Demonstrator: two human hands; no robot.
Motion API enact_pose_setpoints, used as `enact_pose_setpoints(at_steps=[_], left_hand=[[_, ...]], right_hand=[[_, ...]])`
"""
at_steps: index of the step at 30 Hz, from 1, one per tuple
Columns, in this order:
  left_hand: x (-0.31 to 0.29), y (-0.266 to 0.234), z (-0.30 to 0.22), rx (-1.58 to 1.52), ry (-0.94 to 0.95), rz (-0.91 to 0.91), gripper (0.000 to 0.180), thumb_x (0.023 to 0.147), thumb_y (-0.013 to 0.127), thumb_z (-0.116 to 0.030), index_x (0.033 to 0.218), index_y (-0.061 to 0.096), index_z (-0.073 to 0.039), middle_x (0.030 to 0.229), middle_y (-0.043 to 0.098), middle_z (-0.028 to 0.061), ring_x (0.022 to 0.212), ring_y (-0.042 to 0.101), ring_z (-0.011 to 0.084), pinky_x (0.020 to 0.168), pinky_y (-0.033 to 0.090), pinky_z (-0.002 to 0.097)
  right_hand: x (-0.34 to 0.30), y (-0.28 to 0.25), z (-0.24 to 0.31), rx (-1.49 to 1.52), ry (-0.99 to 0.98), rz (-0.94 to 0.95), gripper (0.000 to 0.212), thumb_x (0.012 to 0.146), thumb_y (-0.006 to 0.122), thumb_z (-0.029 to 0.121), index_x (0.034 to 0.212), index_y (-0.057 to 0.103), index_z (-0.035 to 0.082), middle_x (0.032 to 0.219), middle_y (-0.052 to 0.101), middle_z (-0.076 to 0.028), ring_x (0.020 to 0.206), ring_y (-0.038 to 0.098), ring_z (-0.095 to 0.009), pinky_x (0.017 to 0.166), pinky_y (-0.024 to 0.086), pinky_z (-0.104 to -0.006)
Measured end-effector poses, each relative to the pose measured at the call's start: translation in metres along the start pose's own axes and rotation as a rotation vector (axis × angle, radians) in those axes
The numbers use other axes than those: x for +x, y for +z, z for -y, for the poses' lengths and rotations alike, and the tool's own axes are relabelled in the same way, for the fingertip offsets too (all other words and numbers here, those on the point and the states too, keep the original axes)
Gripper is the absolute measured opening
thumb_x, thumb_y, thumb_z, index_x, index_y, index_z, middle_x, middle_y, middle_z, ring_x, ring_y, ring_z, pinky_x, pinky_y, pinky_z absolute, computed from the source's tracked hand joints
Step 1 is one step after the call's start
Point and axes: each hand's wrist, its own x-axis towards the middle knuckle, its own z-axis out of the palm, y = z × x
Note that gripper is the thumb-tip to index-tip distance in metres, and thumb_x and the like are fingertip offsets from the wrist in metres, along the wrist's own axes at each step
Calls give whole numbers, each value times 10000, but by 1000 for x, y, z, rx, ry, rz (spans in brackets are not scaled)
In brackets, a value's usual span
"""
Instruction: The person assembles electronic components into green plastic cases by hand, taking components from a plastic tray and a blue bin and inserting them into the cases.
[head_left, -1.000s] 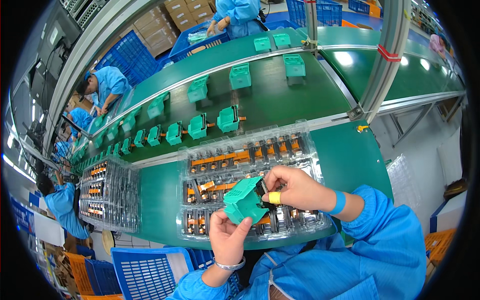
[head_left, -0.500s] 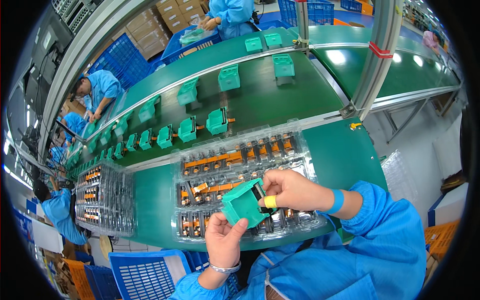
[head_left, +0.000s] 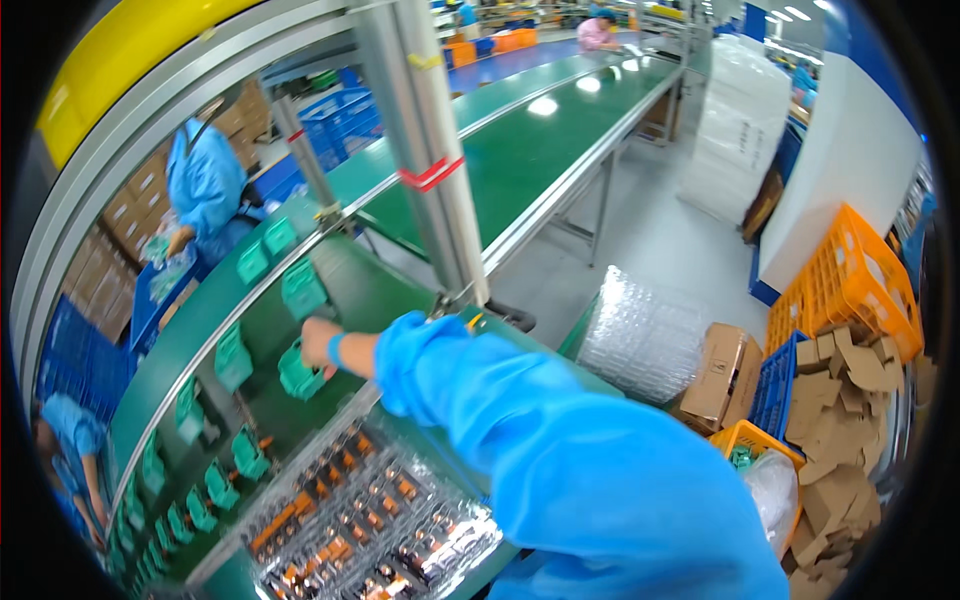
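My right hand [head_left: 322, 345] reaches over the green belt, at the end of an outstretched arm in a blue sleeve. Its fingers close on the right edge of a green plastic housing [head_left: 299, 374], which is on or just above the belt; the exact contact is blurred. Other green housings stand near it, one farther back [head_left: 303, 289] and one to the left [head_left: 233, 358]. On my side of the belt lie clear plastic trays [head_left: 440, 500] of black parts with orange strips. My left hand is out of the picture.
A metal post [head_left: 425, 150] with red tape rises beyond my arm. Bubble wrap [head_left: 640, 335], a brown carton [head_left: 722, 375] and an orange crate [head_left: 850, 285] are at the right. A co-worker in blue [head_left: 205, 185] stands across the belt.
The view has swung to the right. My right hand has gone from above the trays out to the belt with the green housing. My left hand, which was holding the housing too, has left the view.
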Motion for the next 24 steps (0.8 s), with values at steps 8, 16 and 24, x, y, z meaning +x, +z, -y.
enact_pose_setpoints(at_steps=[8,16,24], left_hand=[[15,42,11,-118,-102,133,325,873,518,-89,1164,463,45,1182,496,163,1038,528,272,851,488,365],[21,54,42,-243,-240,240,327,877,516,-105,1162,470,46,1176,503,163,1032,531,268,841,486,360],[8,-52,74,-156,-398,38,330,880,514,-122,1161,478,47,1171,510,162,1026,533,264,830,485,355]], right_hand=[[38,40,1,-111,84,111,118,728,650,40,742,635,-77,708,642,-187,572,652,-285,496,551,-376],[-34,15,20,-265,-358,-214,206,773,643,149,749,619,-55,725,636,-189,646,638,-285,591,509,-379],[-184,-16,36,-271,-727,94,145,804,578,130,905,619,33,864,644,-97,807,625,-203,712,490,-310]])
